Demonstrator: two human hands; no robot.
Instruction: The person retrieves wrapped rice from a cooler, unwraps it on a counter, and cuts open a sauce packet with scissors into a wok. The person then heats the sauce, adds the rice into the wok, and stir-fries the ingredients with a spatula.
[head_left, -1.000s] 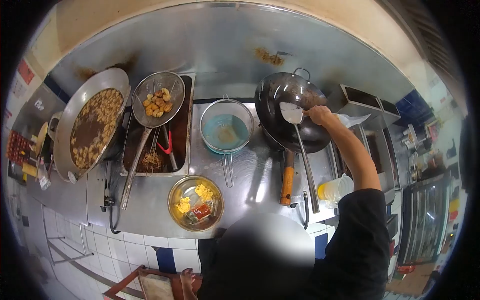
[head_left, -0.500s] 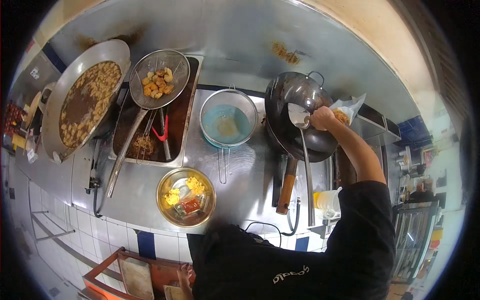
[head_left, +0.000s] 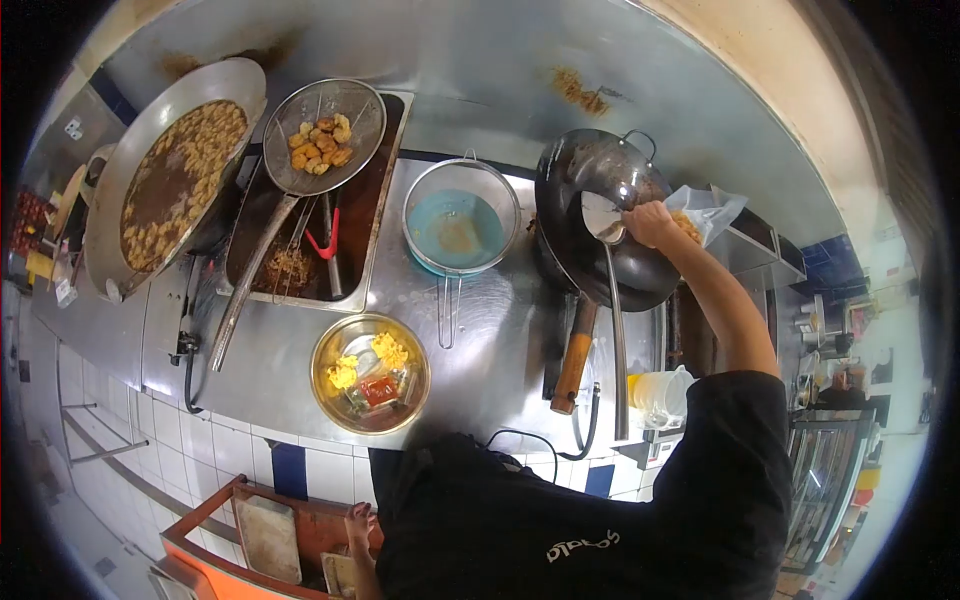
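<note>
My right hand is over the right side of the dark wok, fingers closed. A metal wok spatula lies in the wok, its blade by my fingertips and its long handle over the near rim. A small rounded metal piece shows at the fingertips; what the hand grips is hidden. Just beyond the hand is a clear plastic bag with orange-brown food in it. My left hand hangs low by my body, fingers loosely bent and apart, over an orange-framed stand.
A blue bowl with a strainer stands left of the wok. A steel bowl holds yellow food and sauce packets. Farther left, a long-handled strainer with fried pieces rests over a tray, beside a large oil-filled pan.
The view has shifted slightly. My right hand stays over the wok, and the plastic bag beside it shows more fully. My left hand has risen slightly in the picture.
</note>
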